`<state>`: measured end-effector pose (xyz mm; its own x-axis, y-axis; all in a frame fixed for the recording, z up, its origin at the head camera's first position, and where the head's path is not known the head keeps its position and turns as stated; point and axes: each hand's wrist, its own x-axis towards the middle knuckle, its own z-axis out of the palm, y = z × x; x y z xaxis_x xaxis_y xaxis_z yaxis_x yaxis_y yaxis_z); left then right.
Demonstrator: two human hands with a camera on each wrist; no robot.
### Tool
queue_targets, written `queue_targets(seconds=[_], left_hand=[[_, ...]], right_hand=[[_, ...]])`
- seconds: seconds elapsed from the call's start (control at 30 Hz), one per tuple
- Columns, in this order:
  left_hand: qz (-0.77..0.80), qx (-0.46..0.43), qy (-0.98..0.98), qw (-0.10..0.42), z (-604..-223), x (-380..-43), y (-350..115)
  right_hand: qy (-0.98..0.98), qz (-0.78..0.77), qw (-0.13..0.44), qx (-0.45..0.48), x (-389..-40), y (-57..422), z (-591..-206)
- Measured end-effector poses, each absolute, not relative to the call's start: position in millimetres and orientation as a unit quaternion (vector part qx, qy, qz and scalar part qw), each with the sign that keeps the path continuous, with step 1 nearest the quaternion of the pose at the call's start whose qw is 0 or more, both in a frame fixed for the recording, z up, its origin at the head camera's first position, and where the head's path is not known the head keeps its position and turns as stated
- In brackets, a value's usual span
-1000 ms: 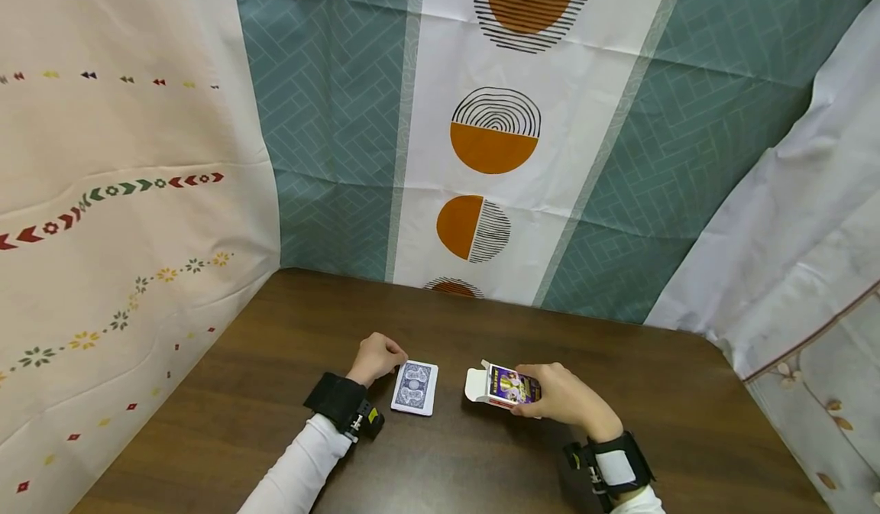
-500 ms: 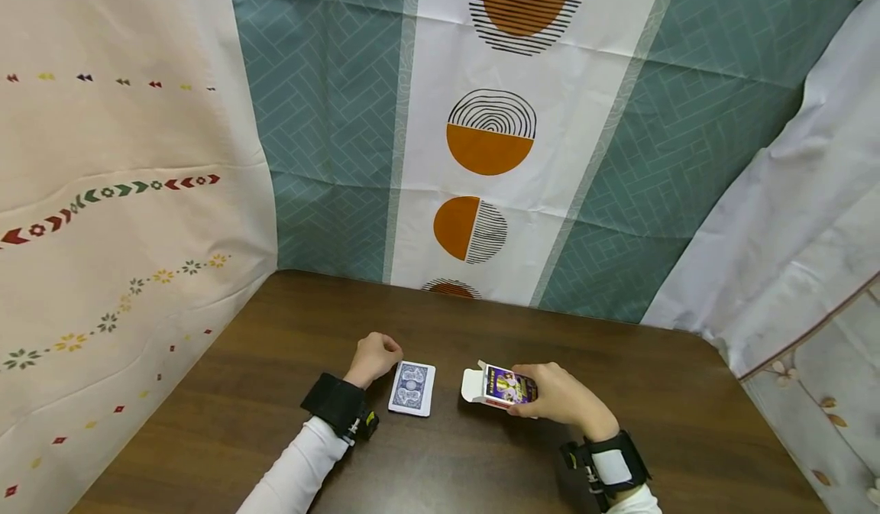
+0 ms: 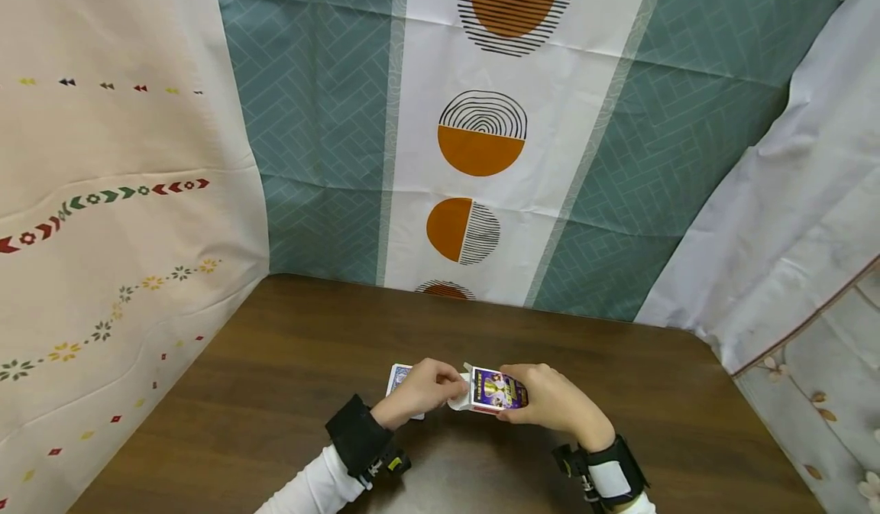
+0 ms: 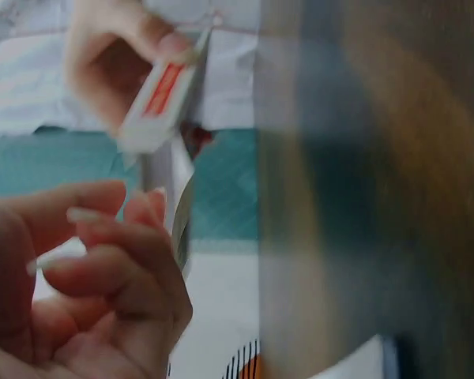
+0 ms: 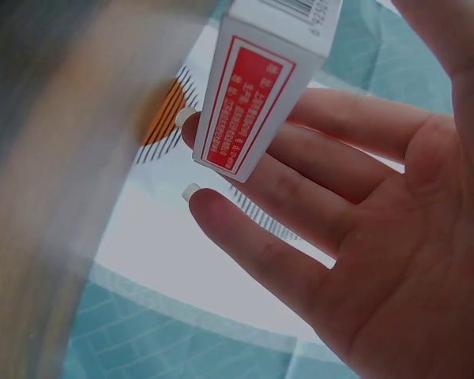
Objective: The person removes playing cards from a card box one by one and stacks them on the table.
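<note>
A person's right hand (image 3: pixel 553 399) holds a purple-and-white card box (image 3: pixel 499 389) over a dark wood surface (image 3: pixel 309 346), thumb on the near side and fingers on the far side. The grip sits toward the closed end, an arrangement that seems meant to leave the opening free on the left. The printed face looks up toward the head camera, while the right-wrist view picks out a red panel (image 5: pixel 245 110) on a narrow side and a barcode on the end. The box appears raised off the surface, likely to give both hands room around it

The left hand (image 3: pixel 421 388) meets the box at its open end, fingers curled beside the white flap (image 3: pixel 459 403). Whether they pinch the flap or merely touch it cannot be told, even from the left-wrist view; the placing suggests the flap is the point of interest, with the right hand keeping the box steady

Beneath the left hand and partly hidden by it, blue-backed playing cards (image 3: pixel 396 377) lie face down on the surface, near the box and apart from it, perhaps set there to be within easy reach
</note>
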<state>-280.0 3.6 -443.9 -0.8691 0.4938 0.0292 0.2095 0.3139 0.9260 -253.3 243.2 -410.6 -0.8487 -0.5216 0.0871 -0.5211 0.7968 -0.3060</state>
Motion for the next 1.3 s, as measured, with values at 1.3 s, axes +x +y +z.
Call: queue_targets(seconds=[1.3], left_hand=[[0.578, 0.199, 0.761, 0.216, -443.5, -286.3, -1.4]], right_hand=[[0.944, -0.153, -0.016, -0.292, -250.5, 237.7, -409.1]])
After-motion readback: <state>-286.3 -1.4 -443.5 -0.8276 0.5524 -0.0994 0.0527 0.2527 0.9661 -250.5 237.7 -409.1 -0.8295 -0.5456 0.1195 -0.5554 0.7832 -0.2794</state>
